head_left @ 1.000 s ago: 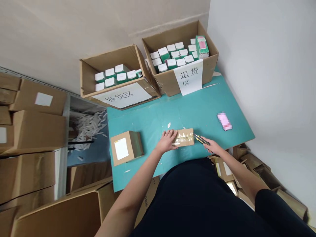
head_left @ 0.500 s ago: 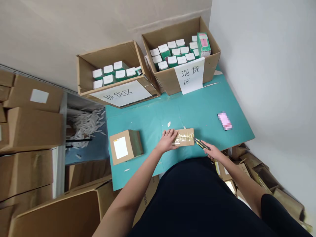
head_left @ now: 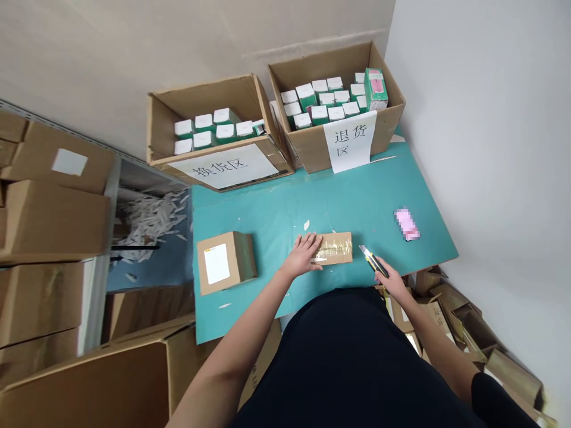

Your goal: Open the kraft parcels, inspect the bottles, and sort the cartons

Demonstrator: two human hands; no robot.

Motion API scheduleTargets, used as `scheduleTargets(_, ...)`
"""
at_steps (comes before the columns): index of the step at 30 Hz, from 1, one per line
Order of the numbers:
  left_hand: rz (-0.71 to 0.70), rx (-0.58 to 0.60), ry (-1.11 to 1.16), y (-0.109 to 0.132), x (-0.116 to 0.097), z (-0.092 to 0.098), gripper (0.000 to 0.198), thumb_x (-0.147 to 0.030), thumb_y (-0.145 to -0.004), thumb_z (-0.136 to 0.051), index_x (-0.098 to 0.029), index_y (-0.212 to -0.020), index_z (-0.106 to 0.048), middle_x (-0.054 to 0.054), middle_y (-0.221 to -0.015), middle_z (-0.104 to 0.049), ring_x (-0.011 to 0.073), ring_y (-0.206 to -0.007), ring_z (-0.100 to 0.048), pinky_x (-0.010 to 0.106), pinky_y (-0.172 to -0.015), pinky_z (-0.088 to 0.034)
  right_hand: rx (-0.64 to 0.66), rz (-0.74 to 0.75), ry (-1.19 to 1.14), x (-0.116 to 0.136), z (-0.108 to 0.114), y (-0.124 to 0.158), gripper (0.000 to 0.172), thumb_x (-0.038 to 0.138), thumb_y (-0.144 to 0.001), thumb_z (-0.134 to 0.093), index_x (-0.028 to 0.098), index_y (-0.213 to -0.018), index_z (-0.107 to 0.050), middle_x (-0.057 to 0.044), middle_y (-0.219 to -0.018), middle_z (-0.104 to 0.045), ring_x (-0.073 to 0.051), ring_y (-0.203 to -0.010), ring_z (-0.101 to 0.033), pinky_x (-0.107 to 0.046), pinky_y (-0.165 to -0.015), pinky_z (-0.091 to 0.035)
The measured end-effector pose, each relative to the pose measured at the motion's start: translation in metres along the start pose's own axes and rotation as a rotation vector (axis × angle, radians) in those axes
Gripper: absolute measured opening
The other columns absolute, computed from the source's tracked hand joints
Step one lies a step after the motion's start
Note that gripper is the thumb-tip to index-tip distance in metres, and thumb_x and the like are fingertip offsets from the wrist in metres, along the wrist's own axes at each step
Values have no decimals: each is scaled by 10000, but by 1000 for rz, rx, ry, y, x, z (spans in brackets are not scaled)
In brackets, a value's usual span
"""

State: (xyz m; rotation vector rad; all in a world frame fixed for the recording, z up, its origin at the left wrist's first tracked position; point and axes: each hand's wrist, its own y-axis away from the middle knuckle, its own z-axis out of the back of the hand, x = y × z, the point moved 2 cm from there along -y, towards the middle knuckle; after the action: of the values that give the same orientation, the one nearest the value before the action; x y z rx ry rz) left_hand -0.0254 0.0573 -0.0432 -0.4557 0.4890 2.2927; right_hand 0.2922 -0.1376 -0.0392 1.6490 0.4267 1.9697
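A small labelled carton (head_left: pixel 225 263) is set on the teal tabletop (head_left: pixel 285 214). The left hand (head_left: pixel 303 255) is spread flat, pressed onto a taped cardboard parcel (head_left: pixel 335 248) lying mid-table. A yellow utility knife (head_left: pixel 372 260) is gripped in the right hand (head_left: pixel 392 280), its blade just beside the parcel (a pink item (head_left: pixel 407 224) further right is blurred).

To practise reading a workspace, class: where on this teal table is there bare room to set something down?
Bare teal board lies between the cartons and the taped parcel, left of the pink item. Crowded: the left hand on the parcel, the right hand gripping the utility knife.
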Motion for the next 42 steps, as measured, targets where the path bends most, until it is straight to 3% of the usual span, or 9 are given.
scheduleTargets(5,111,-121,88,15,-2,-10,1084,-674,-726,-778,-258,-1609,-306,173,-1690,-246,400,-1577,-135,588,-1258,-41,-214,49,157,-3,19,-35,730,505,-800,-659,213,-1459,-542,-74,-1004,-740,-204,-603,-630,-352,-604,-547)
scheduleTargets(11,480,-356,445,39,5,-31,958,-610,-815,-720,-263,-1605,-303,153,-1707,-201,369,-1562,-225,518,-1230,-275,-374,89,506,-10,9,-93,582,416,-874,-545,193,-1411,-575,-127,-1068,-748,-305,-909,-691,-386,-798,-526)
scheduleTargets(16,782,-456,920,47,17,-44,791,-648,-899,-579,-207,-1536,-417,184,-1534,-507,326,-1375,-535,444,-1078,-486,-452,158,687,-18,-1,-127,483,324,-899,-464,140,-1312,-634,-165,-1175,-681,-283,-1039,-627,-371,-910,-483)
scheduleTargets(21,996,-330,1263,41,35,-45,696,-761,-905,-454,-225,-1328,-589,164,-1338,-666,265,-1098,-695,384,-848,-579,-493,111,804,-16,-2,-132,456,283,-877,-537,94,-1273,-660,-223,-1190,-651,-343,-1157,-557,-462,-1010,-422)
scheduleTargets(25,1020,-160,1308,24,48,-40,784,-868,-829,-419,-228,-1230,-631,151,-1197,-722,268,-1023,-708,375,-789,-559,-373,172,550,6,-18,-131,526,413,-934,-497,155,-1378,-607,-201,-1354,-604,-333,-1259,-527,-474,-1028,-433)
scheduleTargets(30,1073,-107,1347,-1,50,-39,821,-938,-720,-464,-219,-1051,-680,120,-1042,-758,279,-910,-709,362,-717,-533,37,21,99,40,-60,-141,640,662,-982,-309,227,-1272,-677,-101,-1076,-749,-251,-965,-702,-374,-769,-580)
scheduleTargets(33,969,-229,1379,-7,47,-37,786,-901,-752,-475,-228,-1112,-662,101,-1155,-750,260,-976,-707,333,-752,-531,74,-11,-115,56,-69,-145,632,685,-976,-335,264,-1356,-616,-84,-1148,-746,-238,-978,-716,-363,-767,-599)
scheduleTargets(37,802,-387,1423,-4,42,-35,685,-768,-827,-551,-238,-1258,-592,110,-1380,-656,252,-1189,-654,327,-875,-532,21,148,-138,68,-67,-150,600,624,-972,-412,261,-1433,-535,-95,-1385,-648,-239,-1213,-644,-372,-930,-572)
scheduleTargets(42,772,-385,1361,-6,41,-38,679,-608,-808,-712,-254,-1365,-556,143,-1444,-606,303,-1277,-610,420,-942,-544,-10,111,-52,69,-71,-169,701,521,-876,-624,206,-1485,-473,-145,-1432,-611,-251,-1254,-624,-399,-1018,-529)
